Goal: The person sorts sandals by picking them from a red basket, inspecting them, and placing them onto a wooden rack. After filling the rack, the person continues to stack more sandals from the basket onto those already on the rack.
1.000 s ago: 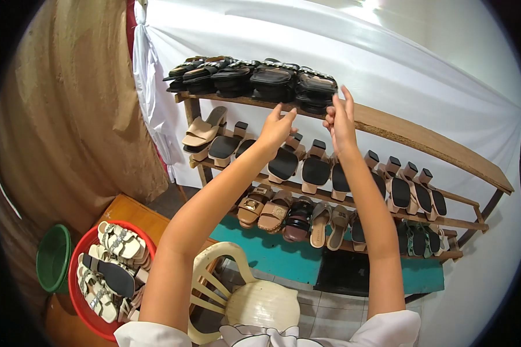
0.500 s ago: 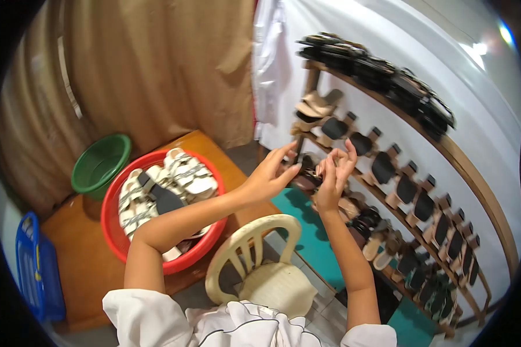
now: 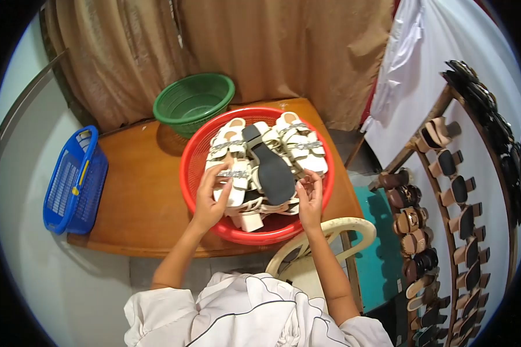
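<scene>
A red basin (image 3: pixel 186 184) holds several white strappy sandals with grey braided bands. My left hand (image 3: pixel 210 200) is over the basin's left side, thumb and fingers apart, fingertips right at a white sandal (image 3: pixel 234 194). On top in the middle lies a sandal turned sole up, its black sole (image 3: pixel 276 180) facing me. My right hand (image 3: pixel 310 202) is at the basin's right side, its fingers spread and slightly bent, the thumb close to that black sole's edge. Another white sandal (image 3: pixel 307 147) lies beyond the right fingertips. A block heel (image 3: pixel 248 222) shows at the near rim.
The basin stands on a brown wooden table (image 3: pixel 139 191). Behind it is a green basin (image 3: pixel 194 101); a blue basket (image 3: pixel 78 182) stands at the left. A cream plastic chair (image 3: pixel 362 231) is close at the near right. The shoe rack (image 3: pixel 440 191) runs along the right.
The view has turned left from the shoe rack to the table. Both hands, raised before the rack earlier, are now down at the sandals in the red basin.
</scene>
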`<action>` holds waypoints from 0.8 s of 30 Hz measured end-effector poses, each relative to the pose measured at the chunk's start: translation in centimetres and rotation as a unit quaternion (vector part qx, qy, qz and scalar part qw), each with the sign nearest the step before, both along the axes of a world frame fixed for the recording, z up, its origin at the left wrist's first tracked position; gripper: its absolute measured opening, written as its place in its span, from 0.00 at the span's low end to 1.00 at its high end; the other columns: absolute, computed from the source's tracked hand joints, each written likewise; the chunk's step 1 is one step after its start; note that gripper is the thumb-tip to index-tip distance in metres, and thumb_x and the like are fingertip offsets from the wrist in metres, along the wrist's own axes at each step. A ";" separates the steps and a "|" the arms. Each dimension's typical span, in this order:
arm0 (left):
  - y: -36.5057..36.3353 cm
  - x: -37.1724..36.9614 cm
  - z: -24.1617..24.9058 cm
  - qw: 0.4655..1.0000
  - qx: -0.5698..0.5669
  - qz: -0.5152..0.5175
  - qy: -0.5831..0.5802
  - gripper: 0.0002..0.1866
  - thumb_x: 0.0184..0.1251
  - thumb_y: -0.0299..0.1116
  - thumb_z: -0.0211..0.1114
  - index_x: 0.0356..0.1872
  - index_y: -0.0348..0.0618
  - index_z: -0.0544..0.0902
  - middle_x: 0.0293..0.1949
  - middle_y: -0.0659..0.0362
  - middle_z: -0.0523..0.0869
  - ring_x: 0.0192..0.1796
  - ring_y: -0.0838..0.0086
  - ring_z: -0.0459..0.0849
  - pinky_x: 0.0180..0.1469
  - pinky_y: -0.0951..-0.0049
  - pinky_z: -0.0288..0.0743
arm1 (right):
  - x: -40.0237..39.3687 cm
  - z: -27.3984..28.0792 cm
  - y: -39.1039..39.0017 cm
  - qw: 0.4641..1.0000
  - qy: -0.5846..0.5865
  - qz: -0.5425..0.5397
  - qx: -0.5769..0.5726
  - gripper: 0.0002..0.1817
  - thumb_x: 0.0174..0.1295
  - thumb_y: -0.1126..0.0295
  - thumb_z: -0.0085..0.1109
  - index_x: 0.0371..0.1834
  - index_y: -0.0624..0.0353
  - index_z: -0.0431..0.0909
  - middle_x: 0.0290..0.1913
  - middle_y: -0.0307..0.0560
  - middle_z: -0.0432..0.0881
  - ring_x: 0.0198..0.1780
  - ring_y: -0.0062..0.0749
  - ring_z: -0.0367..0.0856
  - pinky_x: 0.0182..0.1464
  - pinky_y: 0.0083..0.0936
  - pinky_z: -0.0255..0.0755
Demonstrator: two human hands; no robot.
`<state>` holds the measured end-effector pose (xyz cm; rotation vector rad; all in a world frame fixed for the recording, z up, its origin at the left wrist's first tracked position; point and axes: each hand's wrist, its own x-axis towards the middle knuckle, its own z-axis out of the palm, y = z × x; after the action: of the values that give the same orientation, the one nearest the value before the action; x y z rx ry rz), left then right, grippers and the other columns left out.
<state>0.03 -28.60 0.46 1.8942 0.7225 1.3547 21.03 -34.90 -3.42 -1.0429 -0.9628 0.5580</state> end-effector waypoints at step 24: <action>3.3 -7.0 -5.9 0.913 -0.367 0.045 -0.171 0.31 0.62 0.32 0.56 0.63 0.40 0.51 0.49 0.54 0.70 0.42 0.75 0.78 0.40 0.80 0.74 | -9.2 -1.9 2.8 0.931 -0.331 0.022 -0.151 0.24 0.54 0.69 0.55 0.54 0.64 0.63 0.38 0.55 0.76 0.40 0.38 0.75 0.43 0.30 0.68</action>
<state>-6.95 -25.28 -5.45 1.0128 0.9695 1.1899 11.85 -32.12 -5.30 -1.5389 -1.5257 0.3976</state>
